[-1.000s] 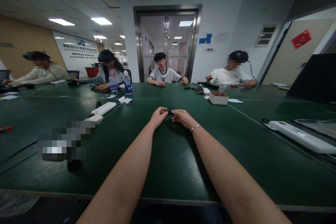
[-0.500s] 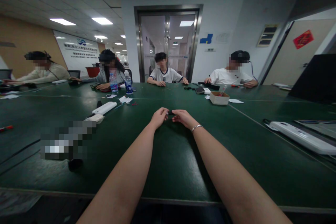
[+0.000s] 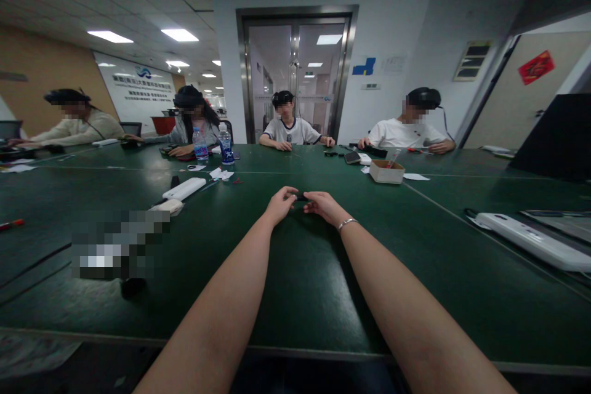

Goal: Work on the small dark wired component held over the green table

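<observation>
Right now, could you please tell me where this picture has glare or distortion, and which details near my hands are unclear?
Head view: pale glare marks the green table; same view: wide-angle distortion seems to make the right-side door lean; same view: the small dark object between the left hand and right hand is too tiny and dim to identify.
</observation>
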Available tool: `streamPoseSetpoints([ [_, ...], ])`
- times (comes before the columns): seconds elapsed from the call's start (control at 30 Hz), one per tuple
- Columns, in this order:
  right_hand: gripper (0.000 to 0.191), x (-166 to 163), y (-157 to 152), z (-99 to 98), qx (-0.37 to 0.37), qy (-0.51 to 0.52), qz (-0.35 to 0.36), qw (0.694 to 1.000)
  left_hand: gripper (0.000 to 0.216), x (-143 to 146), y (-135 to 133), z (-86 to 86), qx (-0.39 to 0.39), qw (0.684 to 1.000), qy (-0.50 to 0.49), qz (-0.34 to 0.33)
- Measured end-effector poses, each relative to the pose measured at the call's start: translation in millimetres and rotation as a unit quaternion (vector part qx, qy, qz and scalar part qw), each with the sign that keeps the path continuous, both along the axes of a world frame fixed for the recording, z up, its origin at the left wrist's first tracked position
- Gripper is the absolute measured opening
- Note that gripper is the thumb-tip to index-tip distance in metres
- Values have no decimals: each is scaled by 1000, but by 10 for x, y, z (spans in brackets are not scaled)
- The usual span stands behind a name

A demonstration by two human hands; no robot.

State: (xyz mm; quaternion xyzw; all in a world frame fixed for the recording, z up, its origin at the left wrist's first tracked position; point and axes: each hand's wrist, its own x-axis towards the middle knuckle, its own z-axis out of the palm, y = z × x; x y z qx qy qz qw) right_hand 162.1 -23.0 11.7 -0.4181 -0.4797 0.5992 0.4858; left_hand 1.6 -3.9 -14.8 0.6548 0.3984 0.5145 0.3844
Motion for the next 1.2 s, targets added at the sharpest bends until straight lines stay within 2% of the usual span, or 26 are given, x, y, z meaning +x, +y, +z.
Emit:
streamPoseSetpoints([
  [0.13, 7, 0, -3, 8, -2, 1, 2, 1000, 16, -1, -17, 26, -24, 1000, 5, -13],
  [0.3, 7, -4, -13, 21, -6, 2, -3, 1000, 17, -5, -11, 24, -12, 1000, 5, 5],
  [0.63, 9, -6, -14, 23, -10, -1, -3, 1000, 16, 7, -24, 55, -40, 999, 3, -14],
  [0.93, 9, -2, 9, 0, -6, 1, -4, 1000, 15, 1, -16, 29, -28, 999, -3, -19],
  [1.2, 8, -6, -10, 20, -10, 2, -6, 1000, 19, -10, -10, 16, -7, 1000, 18, 3],
])
